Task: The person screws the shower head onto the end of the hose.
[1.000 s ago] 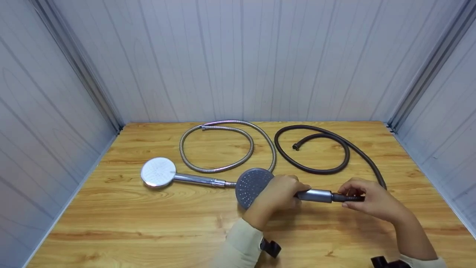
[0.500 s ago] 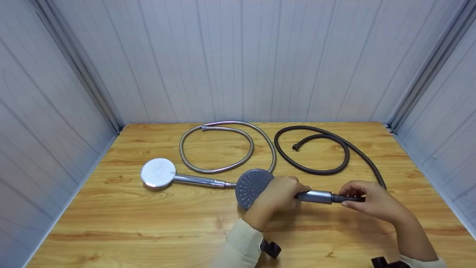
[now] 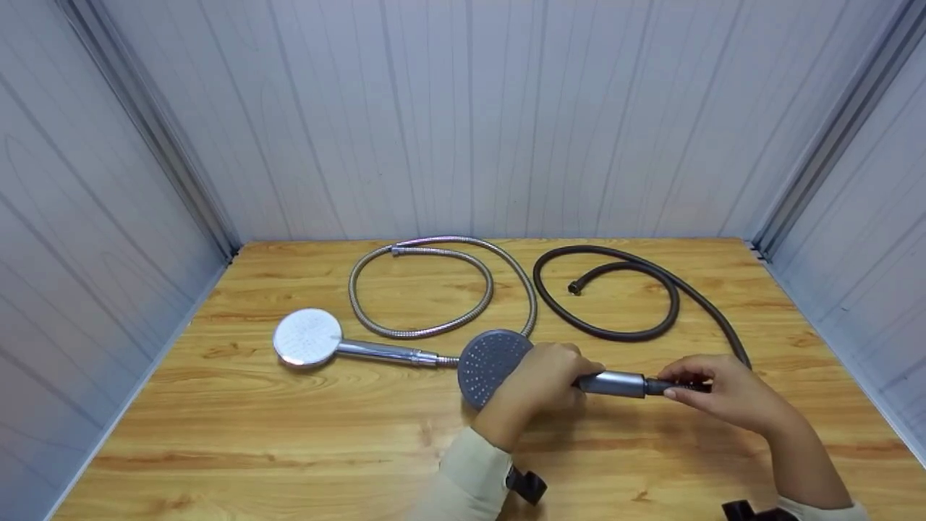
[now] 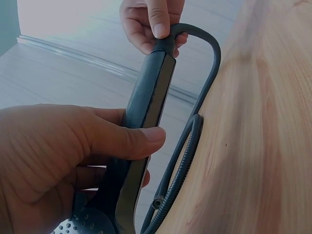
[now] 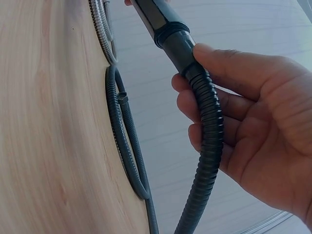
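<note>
My left hand grips a dark grey shower head by its handle, thumb along the front. The round spray face lies left of the hand, partly covered by it. At the handle's lower end sits the connector of a black ribbed shower hose. My right hand pinches that connector end between thumb and fingers, as the right wrist view shows. From there the hose bends away behind the right hand and loops on the table, its free end nut lying inside the loop.
A chrome shower head lies on the wooden table at left, joined to a coiled silver metal hose. Part of that hose runs behind the grey shower head. White panels wall in the table at the back and sides.
Both hands stay on the grey shower head and the black hose connector in nearly the same place. The right fingers shift slightly on the connector.
</note>
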Motion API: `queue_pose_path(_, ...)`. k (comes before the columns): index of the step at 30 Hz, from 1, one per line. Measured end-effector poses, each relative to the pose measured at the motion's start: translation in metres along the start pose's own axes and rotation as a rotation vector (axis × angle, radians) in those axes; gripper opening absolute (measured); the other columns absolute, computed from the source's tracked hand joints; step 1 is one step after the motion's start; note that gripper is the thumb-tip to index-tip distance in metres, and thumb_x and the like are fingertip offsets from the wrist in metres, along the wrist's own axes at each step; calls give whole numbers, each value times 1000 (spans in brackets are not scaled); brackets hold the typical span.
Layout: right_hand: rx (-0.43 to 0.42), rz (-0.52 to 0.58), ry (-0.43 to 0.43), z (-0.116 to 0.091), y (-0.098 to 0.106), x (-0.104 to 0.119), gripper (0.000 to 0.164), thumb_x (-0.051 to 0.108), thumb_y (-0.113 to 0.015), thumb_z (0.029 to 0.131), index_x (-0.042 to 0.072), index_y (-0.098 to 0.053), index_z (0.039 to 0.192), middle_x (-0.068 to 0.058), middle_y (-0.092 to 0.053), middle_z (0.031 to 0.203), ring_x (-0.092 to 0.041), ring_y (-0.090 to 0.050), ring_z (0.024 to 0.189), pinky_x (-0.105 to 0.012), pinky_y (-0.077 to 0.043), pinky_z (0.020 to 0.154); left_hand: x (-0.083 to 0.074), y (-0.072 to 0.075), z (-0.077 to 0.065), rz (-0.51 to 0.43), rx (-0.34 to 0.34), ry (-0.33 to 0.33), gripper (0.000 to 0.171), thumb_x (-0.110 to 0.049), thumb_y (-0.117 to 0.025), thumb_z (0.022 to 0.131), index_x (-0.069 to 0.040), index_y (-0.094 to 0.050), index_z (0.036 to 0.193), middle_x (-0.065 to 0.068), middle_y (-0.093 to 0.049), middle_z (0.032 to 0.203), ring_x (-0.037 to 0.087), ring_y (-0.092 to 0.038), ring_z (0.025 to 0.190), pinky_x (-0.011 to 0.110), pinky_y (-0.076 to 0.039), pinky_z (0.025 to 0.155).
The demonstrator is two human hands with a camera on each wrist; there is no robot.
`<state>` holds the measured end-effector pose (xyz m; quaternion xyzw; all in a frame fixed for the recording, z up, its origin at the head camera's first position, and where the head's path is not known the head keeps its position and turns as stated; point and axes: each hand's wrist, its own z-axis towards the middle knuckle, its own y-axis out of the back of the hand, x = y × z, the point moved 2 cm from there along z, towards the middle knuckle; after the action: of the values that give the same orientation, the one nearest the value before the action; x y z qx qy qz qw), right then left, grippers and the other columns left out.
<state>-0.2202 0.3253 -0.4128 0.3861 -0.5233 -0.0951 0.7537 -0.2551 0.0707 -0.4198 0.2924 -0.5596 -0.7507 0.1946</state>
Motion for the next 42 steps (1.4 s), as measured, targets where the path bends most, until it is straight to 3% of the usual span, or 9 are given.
queue_pose_path(8, -9, -17, 22, -1, 1, -1, 17, 14, -67, 93, 8, -73, 108, -2, -71, 95, -10, -62, 75, -27, -51, 60, 0, 1, 0, 8, -12, -30, 29, -11, -78, 75, -24, -73, 101, -10, -57, 74, 6, -45, 64, 20, -38, 57)
queue_pose_path(23, 19, -10, 22, -1, 3, -2, 19, 13, -63, 95, 3, -72, 109, -5, -72, 97, -10, -63, 76, -28, -51, 60, 0, 1, 2, 3, 17, -20, 34, -14, -80, 76, -25, -74, 108, -9, -63, 81, 4, -49, 68, 19, -42, 62)
queue_pose_path(36, 2, -47, -69, -3, 3, 0, 22, 21, -66, 94, 6, -71, 110, -4, -70, 98, -9, -63, 81, -27, -52, 66, 1, 0, 1, -11, 16, -15, 37, -14, -81, 75, -25, -74, 110, -10, -63, 82, 3, -49, 68, 18, -42, 63)
queue_pose_path(42, -24, -29, -11, -1, 2, 1, 16, 15, -68, 93, 8, -70, 107, -1, -68, 91, -11, -59, 73, -27, -49, 60, 1, 0, 1, -22, 18, -5, 39, -13, -81, 75, -25, -74, 111, -10, -64, 83, 3, -49, 68, 18, -42, 63)
